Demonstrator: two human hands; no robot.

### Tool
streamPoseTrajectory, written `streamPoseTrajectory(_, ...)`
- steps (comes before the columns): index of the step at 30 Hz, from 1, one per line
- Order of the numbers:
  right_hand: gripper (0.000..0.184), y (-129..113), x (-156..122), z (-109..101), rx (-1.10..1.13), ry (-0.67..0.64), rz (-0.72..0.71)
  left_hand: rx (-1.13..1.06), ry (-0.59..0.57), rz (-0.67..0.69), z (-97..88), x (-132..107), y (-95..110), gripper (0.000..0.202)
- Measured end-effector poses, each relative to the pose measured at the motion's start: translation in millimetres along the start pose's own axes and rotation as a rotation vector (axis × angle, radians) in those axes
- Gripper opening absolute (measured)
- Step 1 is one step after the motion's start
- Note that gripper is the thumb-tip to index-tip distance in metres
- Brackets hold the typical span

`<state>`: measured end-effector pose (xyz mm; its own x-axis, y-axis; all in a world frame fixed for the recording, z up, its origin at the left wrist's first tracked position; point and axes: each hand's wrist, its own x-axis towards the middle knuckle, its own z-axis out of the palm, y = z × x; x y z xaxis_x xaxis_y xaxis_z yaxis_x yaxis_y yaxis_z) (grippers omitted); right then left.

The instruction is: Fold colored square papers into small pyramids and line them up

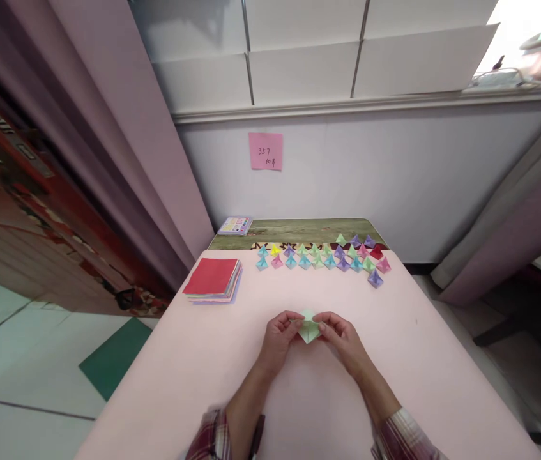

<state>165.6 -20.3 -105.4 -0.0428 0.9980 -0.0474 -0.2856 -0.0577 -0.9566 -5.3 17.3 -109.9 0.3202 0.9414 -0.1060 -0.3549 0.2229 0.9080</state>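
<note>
the left hand (280,338), thumb and fingers closed together, pinches one side of the green paper (309,331); the right hand (345,338) pinches the other side likewise. the paper is over the pink table (203,367), between both hands. beyond sit folded pieces (317,261) in rows; farther left, a red-topped stack (211,277).

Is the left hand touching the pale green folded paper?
Touching: the head view shows the left hand pinching the pale green folded paper by its edge.
</note>
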Motion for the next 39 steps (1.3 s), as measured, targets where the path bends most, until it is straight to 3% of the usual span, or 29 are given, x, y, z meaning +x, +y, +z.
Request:
streamPoseTrajectory(7,0.038,15,4,0,-0.04,-0.008,0.036,0.156,0.147,0.082,3.6,-1,-4,0.025)
streamPoseTrajectory(17,0.033,24,7,3,-0.092,0.11,-0.049,0.229,0.237,0.119,4.3,0,-5,0.027)
streamPoseTrajectory(19,0.04,24,7,4,-0.069,0.131,-0.053,0.183,0.225,0.106,5.0,0,-4,0.026)
streamPoseTrajectory(23,0.043,24,7,3,-0.069,0.122,-0.044,0.152,0.19,0.068,4.3,0,-4,0.046)
streamPoseTrajectory(31,0.034,23,6,6,-0.239,0.09,-0.054,0.183,0.111,0.048,3.3,-1,-3,0.032)
streamPoseTrajectory(39,0.033,19,5,6,-0.243,0.026,-0.059,0.194,-0.038,-0.034,0.4,-1,2,0.026)
